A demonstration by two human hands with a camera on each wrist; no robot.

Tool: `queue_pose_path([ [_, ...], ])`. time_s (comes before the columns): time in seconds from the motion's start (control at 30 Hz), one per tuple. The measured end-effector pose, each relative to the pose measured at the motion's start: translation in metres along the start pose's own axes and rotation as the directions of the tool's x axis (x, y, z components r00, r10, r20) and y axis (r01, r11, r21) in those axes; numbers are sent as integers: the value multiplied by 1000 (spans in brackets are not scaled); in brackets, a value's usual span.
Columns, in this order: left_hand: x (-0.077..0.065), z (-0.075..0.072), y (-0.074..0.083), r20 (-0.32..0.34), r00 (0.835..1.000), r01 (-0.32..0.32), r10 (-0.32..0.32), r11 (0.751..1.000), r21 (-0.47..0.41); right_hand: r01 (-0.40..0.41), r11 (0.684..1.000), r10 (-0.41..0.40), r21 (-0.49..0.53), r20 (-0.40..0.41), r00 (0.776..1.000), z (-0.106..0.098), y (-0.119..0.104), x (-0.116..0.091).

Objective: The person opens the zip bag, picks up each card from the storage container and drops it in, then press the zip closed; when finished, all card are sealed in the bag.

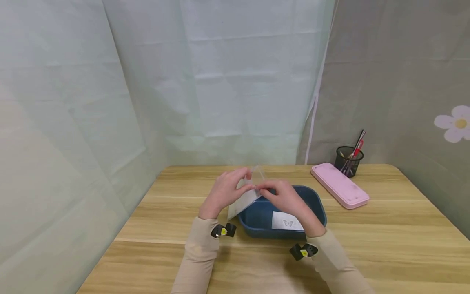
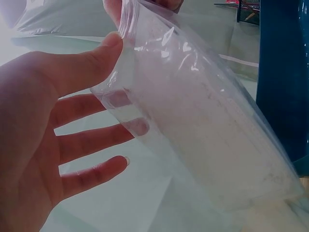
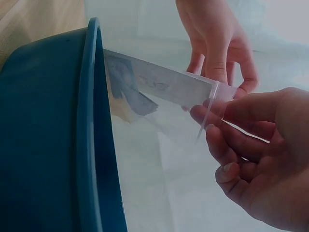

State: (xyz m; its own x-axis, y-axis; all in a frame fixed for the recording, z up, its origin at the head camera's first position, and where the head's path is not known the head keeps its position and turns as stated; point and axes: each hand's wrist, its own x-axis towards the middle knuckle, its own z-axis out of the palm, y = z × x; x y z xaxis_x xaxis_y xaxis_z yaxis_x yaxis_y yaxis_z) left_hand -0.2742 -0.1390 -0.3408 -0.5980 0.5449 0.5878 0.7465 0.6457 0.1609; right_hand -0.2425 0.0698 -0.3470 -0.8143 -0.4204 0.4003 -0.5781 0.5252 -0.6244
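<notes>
A clear zip-lock bag with white paper or cards inside hangs tilted over the left side of a blue bin. My left hand pinches the bag's top edge between thumb and index finger, its other fingers spread behind the plastic in the left wrist view. At the same zip strip, my right hand pinches the edge with thumb and fingertips, close beside the left thumb. In the right wrist view, a greyish picture shows through the bag. A white card printed with a butterfly lies inside the bin.
Behind and right of the bin, a pink case lies on the wooden table. A black mesh cup holding several pens stands at the back right. Pale cloth curtains hang behind and along the sides.
</notes>
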Motion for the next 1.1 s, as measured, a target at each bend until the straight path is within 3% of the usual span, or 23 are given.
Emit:
queue_pose_path([
  [0.13,-1,-2,-1,7,999,47,-47,999,-26,-58,998,58,16,-35,998,-1,0,-1],
  [0.27,-2,-5,-2,-1,996,93,-93,995,-29,-118,993,120,22,-122,985,-6,-1,0],
  [0.4,-1,-8,-5,-20,995,101,-101,995,-27,-135,991,137,21,-153,979,-16,1,1],
  [0.57,-3,-10,-10,-46,993,110,-111,994,-25,-88,994,85,-66,-40,996,-30,11,1],
  [0.63,-5,-11,-12,-57,990,124,-126,992,-36,-41,990,49,-138,58,997,-33,16,3],
  [0.7,-7,-13,-13,-70,988,137,-140,989,-46,9,980,29,-196,189,981,-34,19,7],
  [0.8,-9,-16,-15,-76,985,150,-155,987,-63,101,957,16,-272,399,917,-30,23,18],
  [0.93,-9,-19,-16,-42,983,178,-181,982,-68,240,896,52,-374,624,780,-17,31,28],
  [1.0,-9,-20,-16,-22,982,188,-190,980,-72,270,870,108,-413,694,712,-11,35,30],
  [1.1,-9,-21,-15,-2,982,186,-187,979,-82,259,844,221,-470,745,629,-5,39,31],
])
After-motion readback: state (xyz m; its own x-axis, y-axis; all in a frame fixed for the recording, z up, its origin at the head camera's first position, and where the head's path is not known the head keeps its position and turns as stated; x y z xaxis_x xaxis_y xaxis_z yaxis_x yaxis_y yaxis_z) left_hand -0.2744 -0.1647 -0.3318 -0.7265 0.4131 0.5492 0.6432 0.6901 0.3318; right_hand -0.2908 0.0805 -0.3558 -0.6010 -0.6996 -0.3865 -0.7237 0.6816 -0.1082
